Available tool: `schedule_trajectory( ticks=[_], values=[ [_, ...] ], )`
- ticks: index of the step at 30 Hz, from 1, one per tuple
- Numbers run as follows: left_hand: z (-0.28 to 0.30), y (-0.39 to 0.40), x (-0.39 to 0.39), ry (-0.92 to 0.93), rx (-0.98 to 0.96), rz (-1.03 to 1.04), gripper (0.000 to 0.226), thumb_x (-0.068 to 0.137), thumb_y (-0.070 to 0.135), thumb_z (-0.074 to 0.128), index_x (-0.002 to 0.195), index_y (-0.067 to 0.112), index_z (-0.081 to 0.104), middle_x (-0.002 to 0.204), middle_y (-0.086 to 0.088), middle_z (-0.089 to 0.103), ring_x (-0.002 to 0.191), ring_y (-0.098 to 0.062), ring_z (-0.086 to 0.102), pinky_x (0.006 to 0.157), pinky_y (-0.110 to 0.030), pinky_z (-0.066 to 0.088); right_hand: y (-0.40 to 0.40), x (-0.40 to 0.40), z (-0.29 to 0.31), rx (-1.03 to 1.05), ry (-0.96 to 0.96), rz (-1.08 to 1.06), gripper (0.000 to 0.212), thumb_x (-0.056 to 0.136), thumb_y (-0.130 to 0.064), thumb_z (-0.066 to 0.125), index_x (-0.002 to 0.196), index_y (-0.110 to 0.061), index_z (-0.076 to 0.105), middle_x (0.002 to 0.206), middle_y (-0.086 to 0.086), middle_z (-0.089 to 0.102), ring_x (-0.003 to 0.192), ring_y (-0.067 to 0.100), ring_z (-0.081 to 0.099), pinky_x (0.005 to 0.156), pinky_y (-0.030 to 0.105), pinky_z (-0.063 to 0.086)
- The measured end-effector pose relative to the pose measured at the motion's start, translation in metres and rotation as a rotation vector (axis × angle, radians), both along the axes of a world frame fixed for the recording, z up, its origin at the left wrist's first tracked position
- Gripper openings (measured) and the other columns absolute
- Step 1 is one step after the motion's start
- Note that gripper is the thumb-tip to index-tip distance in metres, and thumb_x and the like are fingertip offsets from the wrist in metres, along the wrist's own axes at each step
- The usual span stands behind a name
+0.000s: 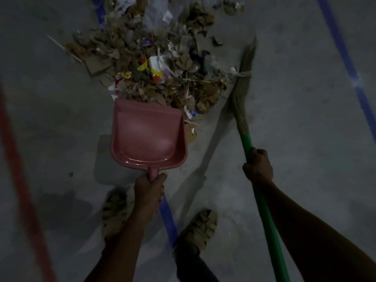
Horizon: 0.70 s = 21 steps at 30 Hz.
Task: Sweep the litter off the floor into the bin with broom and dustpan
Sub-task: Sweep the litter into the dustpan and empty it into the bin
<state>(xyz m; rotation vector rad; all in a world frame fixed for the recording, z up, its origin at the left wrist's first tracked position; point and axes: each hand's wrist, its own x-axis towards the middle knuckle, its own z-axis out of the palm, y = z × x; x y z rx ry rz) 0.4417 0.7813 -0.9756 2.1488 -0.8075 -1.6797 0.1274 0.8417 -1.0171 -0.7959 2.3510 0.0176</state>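
We hold the pink dustpan (148, 137) in our left hand (149, 192), with the fingers wrapped tight round its short handle. Our right hand (258, 166) is wrapped round the green stick of the broom (243, 82). So both grips are full: one holds the pan, one holds the broom.

The litter (154, 64) is a big heap of dry leaves, bits of card and shiny wrappers on the grey floor (295, 129). It lies at 12 o'clock from the pan, and the pan's open edge touches the near side of the heap. The pan looks empty inside. The broom's brush end lies at about 3 o'clock from the heap, just beside it.

To do this step well, we think we should press the pan's front edge flat on the floor so nothing slips under it. Then we should bring the brush round behind the heap and pull small bits toward 6 o'clock, into the pan. The heap looks far too big for one go, so small pulls are better. Light leaves may fly off if we sweep fast.

We cannot see the bin here. Our two shoes (198, 226) stand near a blue line (167, 218) on the floor.
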Motion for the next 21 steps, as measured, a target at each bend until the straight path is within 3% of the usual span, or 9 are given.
schedule_trajectory(
  ticks=[5,9,16,21],
  values=[
    [0.0,-0.005,0.061,-0.023,0.054,0.002,0.025,0.091,0.021,0.071,0.071,0.01,0.06,0.053,-0.007,0.05,0.039,-0.016,0.04,0.041,-0.02,0.029,-0.047,0.084,-0.012,-0.046,-0.105,0.035,0.037,0.081,-0.016,0.065,0.114,-0.006,0.052,0.122,0.011,0.041,0.079,0.036,0.057,0.068,0.042,0.053],
    [0.007,-0.022,0.112,-0.014,0.084,0.06,0.028,0.083,0.025,0.075,0.064,0.016,0.056,0.053,-0.009,0.047,0.042,-0.017,0.039,0.047,-0.025,0.031,-0.091,0.135,-0.006,-0.161,-0.147,0.062,0.033,0.08,-0.017,0.064,0.109,-0.006,0.052,0.117,0.008,0.041,0.068,0.027,0.05,0.06,0.034,0.045],
    [0.016,-0.045,0.148,0.0,0.075,0.079,0.026,0.093,0.011,0.068,0.072,0.009,0.053,0.045,-0.002,0.046,0.033,-0.014,0.039,0.04,-0.019,0.033,-0.115,0.152,0.033,-0.372,-0.041,0.006,0.055,0.084,-0.015,0.064,0.136,-0.009,0.05,0.137,0.004,0.042,0.093,0.023,0.057,0.066,0.029,0.043],
    [0.017,-0.057,0.152,-0.012,0.046,-0.007,0.028,0.09,0.017,0.072,0.07,0.011,0.054,0.054,-0.008,0.051,0.039,-0.017,0.044,0.042,-0.021,0.034,-0.081,0.157,0.046,-0.388,0.099,-0.086,0.06,0.085,-0.015,0.064,0.142,-0.017,0.044,0.142,-0.004,0.036,0.082,0.024,0.059,0.062,0.039,0.056]
  ],
)
